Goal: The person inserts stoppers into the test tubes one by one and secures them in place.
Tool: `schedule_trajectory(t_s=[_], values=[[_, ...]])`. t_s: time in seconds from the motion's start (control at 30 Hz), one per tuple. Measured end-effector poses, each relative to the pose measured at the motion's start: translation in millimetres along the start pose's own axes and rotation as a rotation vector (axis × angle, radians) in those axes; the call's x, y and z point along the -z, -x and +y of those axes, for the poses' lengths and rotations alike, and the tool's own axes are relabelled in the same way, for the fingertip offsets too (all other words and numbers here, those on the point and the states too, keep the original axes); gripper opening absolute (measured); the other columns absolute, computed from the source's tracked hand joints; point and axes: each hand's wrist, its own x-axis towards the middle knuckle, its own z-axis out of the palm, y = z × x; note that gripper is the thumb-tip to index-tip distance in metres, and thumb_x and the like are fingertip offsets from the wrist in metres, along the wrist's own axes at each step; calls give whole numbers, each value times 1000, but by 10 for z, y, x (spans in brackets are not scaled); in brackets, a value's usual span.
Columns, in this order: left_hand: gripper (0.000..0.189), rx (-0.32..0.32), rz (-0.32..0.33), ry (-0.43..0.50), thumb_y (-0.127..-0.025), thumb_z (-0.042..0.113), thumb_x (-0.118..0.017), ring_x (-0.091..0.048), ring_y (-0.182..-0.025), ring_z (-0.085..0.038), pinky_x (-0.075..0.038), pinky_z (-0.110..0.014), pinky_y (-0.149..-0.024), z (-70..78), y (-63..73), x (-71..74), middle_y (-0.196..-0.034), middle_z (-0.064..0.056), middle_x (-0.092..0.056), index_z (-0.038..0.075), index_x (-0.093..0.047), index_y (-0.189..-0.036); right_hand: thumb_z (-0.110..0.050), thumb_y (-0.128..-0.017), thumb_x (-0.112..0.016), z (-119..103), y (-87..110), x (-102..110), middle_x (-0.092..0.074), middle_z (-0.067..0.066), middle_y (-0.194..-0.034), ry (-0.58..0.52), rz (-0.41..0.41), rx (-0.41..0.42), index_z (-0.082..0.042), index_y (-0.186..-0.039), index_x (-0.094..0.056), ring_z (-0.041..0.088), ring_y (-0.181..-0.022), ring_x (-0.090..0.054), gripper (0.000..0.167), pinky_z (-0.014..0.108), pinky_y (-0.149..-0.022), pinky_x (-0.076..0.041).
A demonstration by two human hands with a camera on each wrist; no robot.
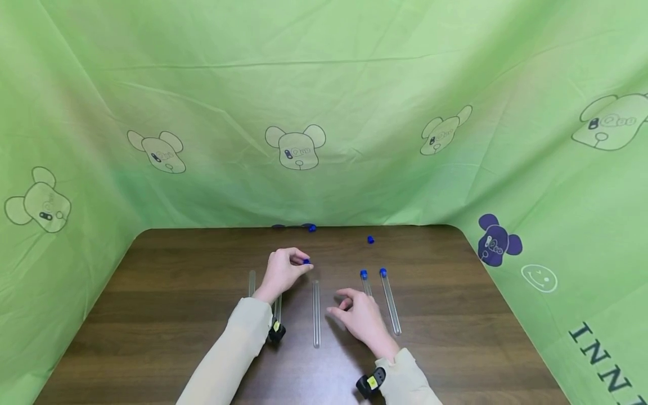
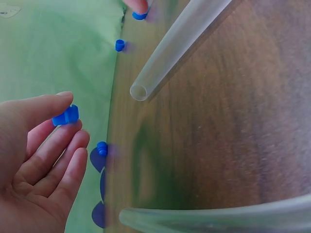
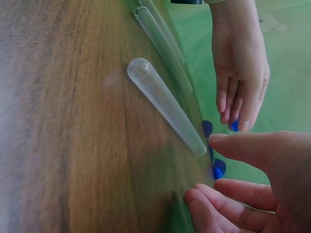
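The left grip [image 1: 283,271] pinches a blue cap [image 1: 306,261]; the right grip [image 1: 361,316], loosely curled, holds nothing. Between them lies an uncapped tube [image 1: 316,315]; steadying it while squaring cap to mouth should work best.

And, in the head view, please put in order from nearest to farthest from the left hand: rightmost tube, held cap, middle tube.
1. Held cap: pinched in the left hand.
2. Middle tube: to that hand's right, uncapped.
3. Rightmost tube: capped, past the right hand.
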Motion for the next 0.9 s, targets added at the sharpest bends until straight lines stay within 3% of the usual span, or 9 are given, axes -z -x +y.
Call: schedule_trajectory(t_s=[0.4,0.77,0.9], values=[[17,23,7,47,-83,18,-87,-69,-77,-12,-58,-31,-73,-52,106,45,-83,3,-73,9,-79,-95,-19,-82,-85,-105,-54,-146,-60,-11,-66,4,-34,56,3,-113,-71,4,-57,-52,40,28,-59,-47],[15,18,12,62,-83,15,-86,-70,-76,-11,-58,-30,-71,-72,184,44,-82,3,-74,9,-80,-95,-28,-79,-88,-168,-50,-269,-58,-7,-66,52,-23,5,-4,-101,-72,8,-58,-53,37,29,-55,-46],[17,10,12,68,-83,15,-86,-70,-76,-12,-58,-30,-72,-75,202,43,-83,2,-74,6,-79,-96,-27,-79,-88,-196,-44,-284,-58,-7,-65,34,-50,-17,-4,-101,-69,6,-51,-55,37,29,-55,-48]])
